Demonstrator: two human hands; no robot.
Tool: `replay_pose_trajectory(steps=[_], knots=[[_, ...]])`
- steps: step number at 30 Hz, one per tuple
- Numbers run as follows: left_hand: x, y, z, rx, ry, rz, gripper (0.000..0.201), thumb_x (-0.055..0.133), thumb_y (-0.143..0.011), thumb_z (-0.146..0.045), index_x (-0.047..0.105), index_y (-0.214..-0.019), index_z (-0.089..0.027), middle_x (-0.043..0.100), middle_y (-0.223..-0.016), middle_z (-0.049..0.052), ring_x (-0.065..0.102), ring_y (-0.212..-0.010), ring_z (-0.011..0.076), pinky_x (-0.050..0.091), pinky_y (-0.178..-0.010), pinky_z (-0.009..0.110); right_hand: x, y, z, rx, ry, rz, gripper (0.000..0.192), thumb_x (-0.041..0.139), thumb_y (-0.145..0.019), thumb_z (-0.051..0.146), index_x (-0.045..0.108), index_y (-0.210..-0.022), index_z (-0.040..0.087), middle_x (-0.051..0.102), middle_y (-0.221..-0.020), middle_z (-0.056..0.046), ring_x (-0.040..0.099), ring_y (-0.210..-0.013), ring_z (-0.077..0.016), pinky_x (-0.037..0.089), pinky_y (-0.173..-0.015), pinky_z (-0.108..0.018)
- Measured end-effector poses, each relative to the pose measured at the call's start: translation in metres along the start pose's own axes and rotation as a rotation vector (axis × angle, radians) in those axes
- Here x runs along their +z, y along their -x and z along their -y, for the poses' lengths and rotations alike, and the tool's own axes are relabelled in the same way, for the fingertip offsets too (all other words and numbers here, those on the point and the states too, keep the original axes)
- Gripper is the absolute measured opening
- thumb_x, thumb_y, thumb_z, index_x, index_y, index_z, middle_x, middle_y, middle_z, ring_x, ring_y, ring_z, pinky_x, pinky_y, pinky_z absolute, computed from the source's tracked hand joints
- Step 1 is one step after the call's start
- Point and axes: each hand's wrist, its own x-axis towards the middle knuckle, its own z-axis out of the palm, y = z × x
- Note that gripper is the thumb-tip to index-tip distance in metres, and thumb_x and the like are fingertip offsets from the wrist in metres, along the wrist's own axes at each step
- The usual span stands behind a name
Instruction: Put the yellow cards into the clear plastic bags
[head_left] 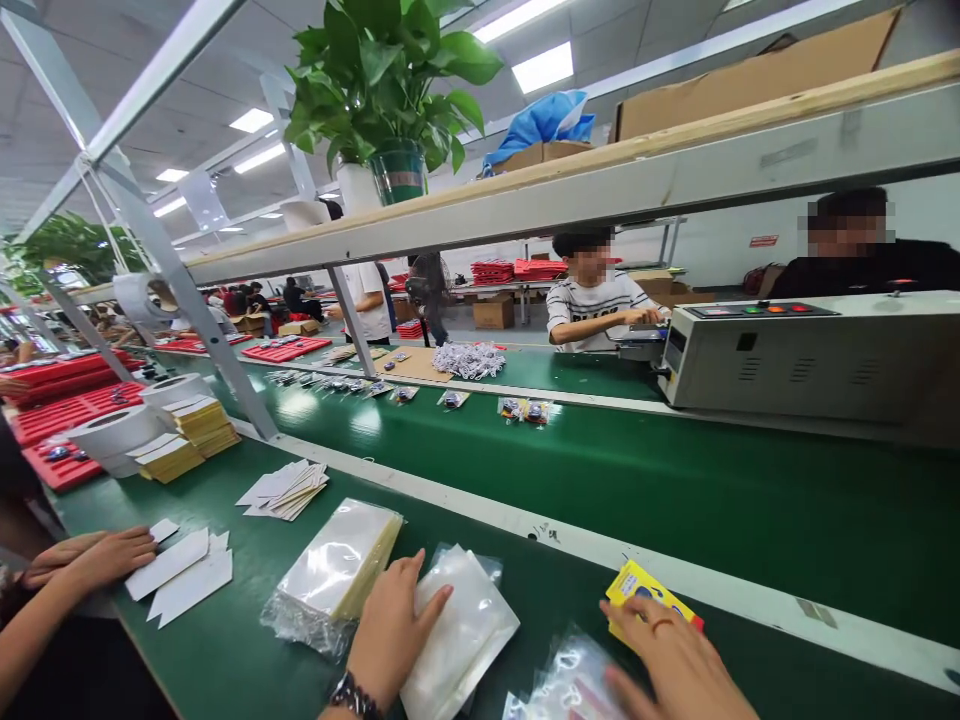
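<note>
At bottom centre, the left hand (391, 630) lies flat, fingers spread, on a clear plastic bag (461, 640); it looks light, limp and slippery, best pinched at an edge. At lower right, the right hand (675, 665) touches a yellow card (634, 588), grip unclear. Farther back runs the green conveyor (675, 480).

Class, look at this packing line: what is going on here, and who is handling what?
A person works at a green bench beside a conveyor belt. Their left hand lies flat on a pile of clear plastic bags. Their right hand touches a yellow card, above another clear bag. A co-worker's hands rest by white cards on the left. Across the belt, two more people sit near a grey machine.
</note>
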Motion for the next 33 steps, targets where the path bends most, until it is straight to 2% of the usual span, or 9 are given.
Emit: replay_pose_trajectory(steps=[3,5,8,11,15,20,24,29,33], knots=[[0.005,-0.014,0.004,-0.023,0.009,-0.001,0.035,0.062,-0.073,-0.035,0.071,-0.099,-0.014,0.072,-0.108,0.018,0.063,-0.107,0.0361,0.044,-0.096,0.048,0.01,-0.005,-0.034,0.31,0.172,-0.072,0.054,0.055,-0.078,0.045,0.063,-0.121,0.012,0.065,-0.119,-0.023,0.062,-0.108,-0.041,0.053,-0.082,-0.056],[0.006,-0.02,0.007,-0.026,0.034,0.008,0.019,0.063,-0.07,-0.027,0.071,-0.085,-0.018,0.074,-0.096,0.012,0.067,-0.096,0.0293,0.049,-0.089,0.039,0.013,-0.006,-0.057,0.457,0.11,-0.01,0.055,0.052,-0.077,0.051,0.062,-0.115,0.012,0.065,-0.112,-0.023,0.066,-0.097,-0.0387,0.054,-0.074,-0.051],[0.005,-0.025,0.01,-0.049,0.087,0.024,0.021,0.065,-0.068,-0.021,0.069,-0.087,-0.016,0.073,-0.084,0.007,0.068,-0.081,0.0232,0.052,-0.077,0.031,0.016,-0.005,-0.085,0.549,-0.097,0.081,0.05,0.053,-0.071,0.062,0.062,-0.096,0.019,0.069,-0.097,-0.02,0.069,-0.086,-0.0353,0.054,-0.071,-0.044],[0.005,-0.028,0.013,-0.075,0.131,0.027,0.031,0.068,-0.068,-0.024,0.069,-0.098,-0.014,0.073,-0.086,0.007,0.068,-0.082,0.0231,0.052,-0.075,0.031,0.017,-0.003,-0.098,0.564,-0.242,0.083,0.045,0.054,-0.065,0.062,0.055,-0.088,0.023,0.072,-0.093,-0.018,0.069,-0.083,-0.0344,0.053,-0.068,-0.042],[0.007,-0.031,0.015,-0.084,0.196,0.057,0.005,0.07,-0.074,-0.018,0.067,-0.078,-0.016,0.071,-0.076,0.001,0.068,-0.072,0.0172,0.053,-0.071,0.032,0.012,-0.004,-0.101,0.621,-0.451,0.06,0.041,0.057,-0.059,0.057,0.052,-0.087,0.026,0.075,-0.089,-0.013,0.071,-0.079,-0.033,0.053,-0.063,-0.038],[-0.001,-0.035,0.014,-0.056,0.298,0.042,0.009,0.066,-0.073,-0.025,0.068,-0.067,-0.02,0.072,-0.065,0.001,0.07,-0.069,0.0209,0.055,-0.068,0.031,0.009,-0.004,-0.09,0.575,-0.763,0.019,0.031,0.053,-0.069,0.054,0.057,-0.08,0.026,0.077,-0.082,-0.01,0.073,-0.085,-0.0319,0.055,-0.064,-0.035],[-0.013,-0.037,0.011,-0.037,0.369,0.04,0.023,0.067,-0.067,-0.041,0.078,-0.078,-0.024,0.081,-0.086,0.005,0.072,-0.088,0.0304,0.054,-0.086,0.039,0.004,-0.003,-0.082,0.542,-0.683,-0.035,0.026,0.05,-0.075,0.047,0.059,-0.084,0.024,0.074,-0.077,-0.005,0.07,-0.064,-0.0261,0.055,-0.056,-0.035],[-0.015,-0.039,0.01,-0.055,0.453,-0.032,0.028,0.073,-0.056,-0.049,0.077,-0.073,-0.027,0.079,-0.101,0.006,0.059,-0.118,0.0373,0.035,-0.111,0.045,-0.005,-0.001,-0.086,0.578,-0.591,-0.106,0.025,0.052,-0.075,0.04,0.057,-0.092,0.022,0.069,-0.089,-0.009,0.069,-0.072,-0.0249,0.055,-0.057,-0.033],[-0.016,-0.034,0.006,-0.105,0.564,-0.028,0.036,0.072,-0.058,-0.053,0.075,-0.078,-0.023,0.08,-0.095,0.009,0.068,-0.104,0.0371,0.047,-0.101,0.05,-0.014,0.004,-0.08,0.568,-0.638,-0.105,0.023,0.045,-0.084,0.046,0.049,-0.09,0.024,0.067,-0.091,-0.007,0.07,-0.076,-0.0225,0.057,-0.061,-0.032]])
